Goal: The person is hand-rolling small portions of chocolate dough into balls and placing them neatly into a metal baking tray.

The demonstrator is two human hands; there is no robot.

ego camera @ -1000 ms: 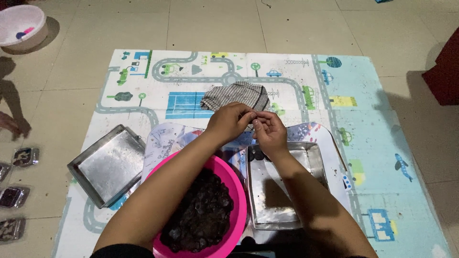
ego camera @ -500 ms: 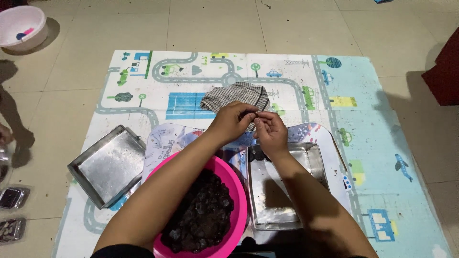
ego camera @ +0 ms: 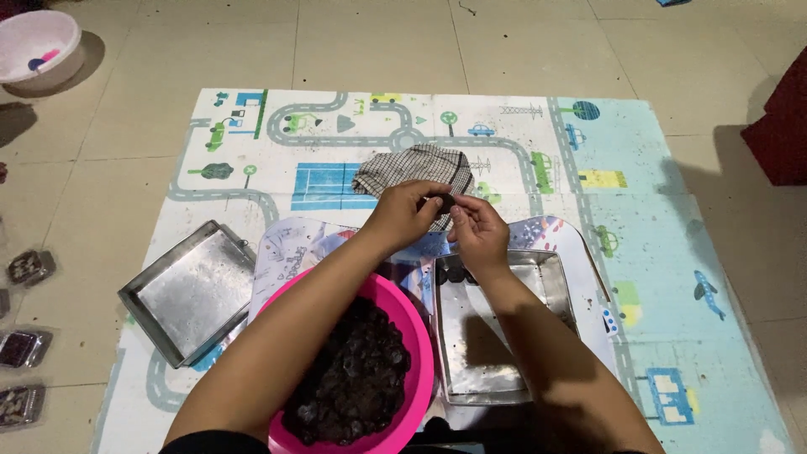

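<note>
- Two hands meet above the play mat: the left hand and right hand both pinch one small dark piece between their fingertips, just in front of a checked cloth.
- One pink bowl, under the left forearm, holds a heap of dark pieces, too many to count.
- Two metal trays: one under the right wrist, with a few dark pieces in its far-left corner; the other lies tilted to the left.
- One pale pink basin sits on the floor, far left.
- Four small clear packs of dark bits line the left edge.
</note>
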